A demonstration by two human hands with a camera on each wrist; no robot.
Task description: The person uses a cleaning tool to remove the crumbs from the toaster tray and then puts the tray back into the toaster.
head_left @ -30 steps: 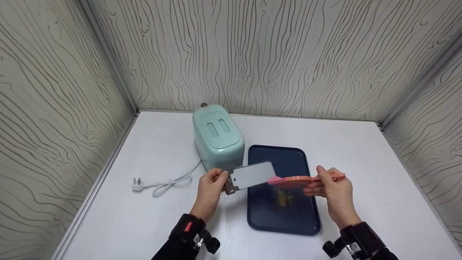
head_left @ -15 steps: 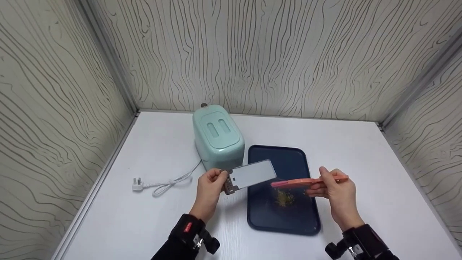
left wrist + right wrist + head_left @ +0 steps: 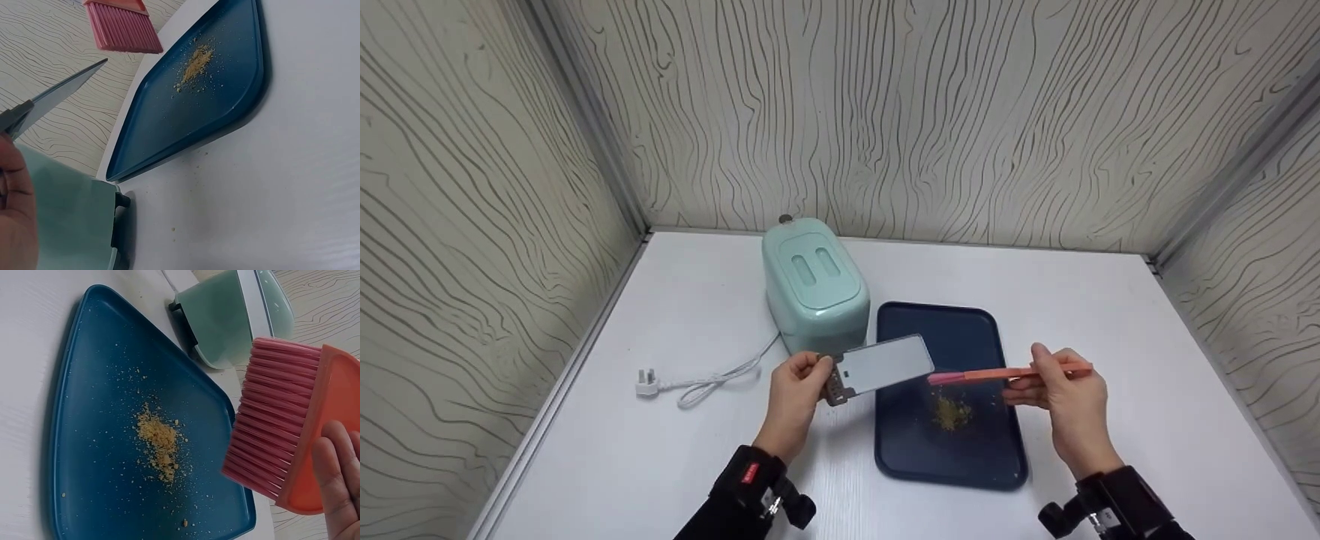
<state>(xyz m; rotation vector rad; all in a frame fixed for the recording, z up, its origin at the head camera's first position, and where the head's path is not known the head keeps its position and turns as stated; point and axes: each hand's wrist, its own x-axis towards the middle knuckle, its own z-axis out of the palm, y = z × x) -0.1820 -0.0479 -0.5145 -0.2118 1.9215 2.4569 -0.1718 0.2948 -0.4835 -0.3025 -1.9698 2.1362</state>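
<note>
My left hand (image 3: 797, 390) pinches the dark end of a flat grey crumb tray (image 3: 883, 365), held tilted over the left part of a dark blue tray (image 3: 960, 322). My right hand (image 3: 1061, 394) grips a pink-orange brush (image 3: 1005, 373), its bristles (image 3: 275, 424) hovering just right of the crumb tray's free end. A small heap of yellow-brown crumbs (image 3: 950, 411) lies on the blue tray (image 3: 95, 354) below. In the left wrist view the crumb tray's edge (image 3: 59, 95) and the bristles (image 3: 121, 28) sit above the crumbs (image 3: 197, 59).
A mint-green toaster (image 3: 814, 281) stands on the white table (image 3: 697, 300) just behind the left hand; its white cord and plug (image 3: 647, 384) trail to the left. Patterned walls close the table on three sides. A few stray crumbs (image 3: 173, 229) lie on the table beside the tray.
The right hand has drawn the brush to the right, off the crumb tray's end, and raised it slightly. The left hand and the crumb tray have barely moved.
</note>
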